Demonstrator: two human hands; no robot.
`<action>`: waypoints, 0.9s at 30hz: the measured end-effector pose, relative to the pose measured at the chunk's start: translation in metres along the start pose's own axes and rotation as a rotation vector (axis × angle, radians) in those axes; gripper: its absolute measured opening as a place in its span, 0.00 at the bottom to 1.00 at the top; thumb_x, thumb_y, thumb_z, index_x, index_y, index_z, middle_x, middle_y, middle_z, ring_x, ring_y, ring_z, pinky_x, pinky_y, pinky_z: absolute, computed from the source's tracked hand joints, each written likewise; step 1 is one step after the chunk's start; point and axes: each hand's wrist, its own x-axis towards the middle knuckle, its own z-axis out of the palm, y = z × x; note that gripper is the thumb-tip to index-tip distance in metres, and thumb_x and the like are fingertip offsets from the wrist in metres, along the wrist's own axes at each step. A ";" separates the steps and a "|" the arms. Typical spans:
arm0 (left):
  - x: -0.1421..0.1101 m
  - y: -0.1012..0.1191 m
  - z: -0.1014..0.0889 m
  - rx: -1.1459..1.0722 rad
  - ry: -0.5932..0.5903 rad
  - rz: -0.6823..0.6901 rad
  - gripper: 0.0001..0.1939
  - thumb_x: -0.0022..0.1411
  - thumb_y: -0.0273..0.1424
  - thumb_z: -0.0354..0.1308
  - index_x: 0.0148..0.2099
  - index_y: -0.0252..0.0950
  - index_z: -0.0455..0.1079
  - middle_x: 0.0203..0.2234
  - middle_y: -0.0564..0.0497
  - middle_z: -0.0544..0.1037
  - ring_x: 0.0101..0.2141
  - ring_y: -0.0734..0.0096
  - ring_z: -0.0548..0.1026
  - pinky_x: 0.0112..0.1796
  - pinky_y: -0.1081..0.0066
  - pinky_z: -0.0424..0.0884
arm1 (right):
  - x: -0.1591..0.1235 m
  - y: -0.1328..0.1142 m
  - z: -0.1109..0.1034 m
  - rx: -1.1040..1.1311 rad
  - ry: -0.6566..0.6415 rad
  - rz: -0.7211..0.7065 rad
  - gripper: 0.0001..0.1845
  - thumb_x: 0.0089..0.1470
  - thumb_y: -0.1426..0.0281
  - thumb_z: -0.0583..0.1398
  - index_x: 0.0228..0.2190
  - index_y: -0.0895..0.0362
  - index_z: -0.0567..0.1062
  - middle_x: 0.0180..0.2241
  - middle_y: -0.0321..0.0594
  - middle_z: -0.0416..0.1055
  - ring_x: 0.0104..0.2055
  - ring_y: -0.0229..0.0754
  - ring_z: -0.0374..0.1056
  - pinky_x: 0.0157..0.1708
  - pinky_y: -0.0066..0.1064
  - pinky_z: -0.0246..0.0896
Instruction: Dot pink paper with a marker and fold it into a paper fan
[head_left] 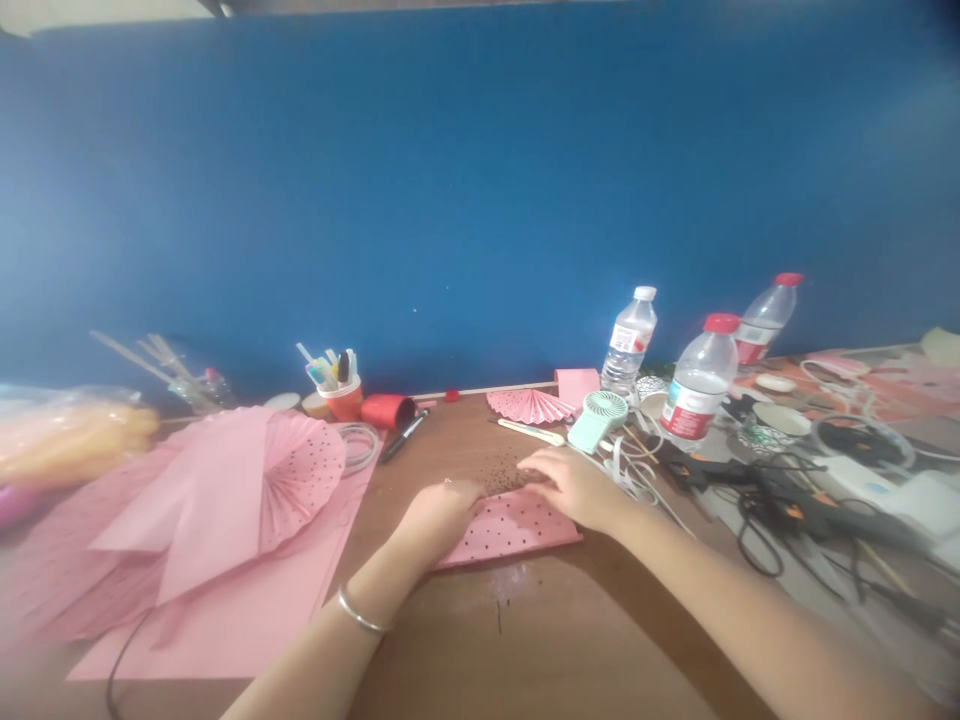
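Lying on the brown table (pixel 465 650), nearer the person than the little green fan (pixel 598 422) and to its left, is the dotted pink paper (pixel 510 528). The left hand (pixel 442 512) is on its far left end, fingers bunched close. The right hand (pixel 579 488) is on its far right end, just nearer than the green fan, thumb and fingers a little apart. I can't tell if they pinch the paper or only press it.

If one hand pushes harder, the paper could slide and bend crooked. If the hands tug apart, it could rip. The cream stick (pixel 531 432) sits just left of the green fan, so a long reach could bump it. A swing of the right hand could knock over the green fan, and maybe the white-capped bottle (pixel 628 340) behind it. White strips (pixel 628 478) to the right of the green fan could catch on the right arm.

The best room is the wood nearer the person than the green fan. A smaller bare patch is left of the green fan, ending at the black pen (pixel 405 435). Farther left, the left arm could crumple the pink pile (pixel 225 480). Behind the green fan, the blue wall (pixel 450 200) stops everything.
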 end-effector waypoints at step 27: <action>-0.014 0.017 -0.028 0.330 -0.087 0.136 0.19 0.53 0.17 0.48 0.46 0.38 0.62 0.36 0.47 0.69 0.34 0.67 0.69 0.29 0.73 0.66 | -0.008 -0.001 -0.006 -0.248 -0.339 -0.188 0.12 0.53 0.70 0.53 0.25 0.58 0.74 0.28 0.40 0.66 0.33 0.39 0.61 0.31 0.29 0.52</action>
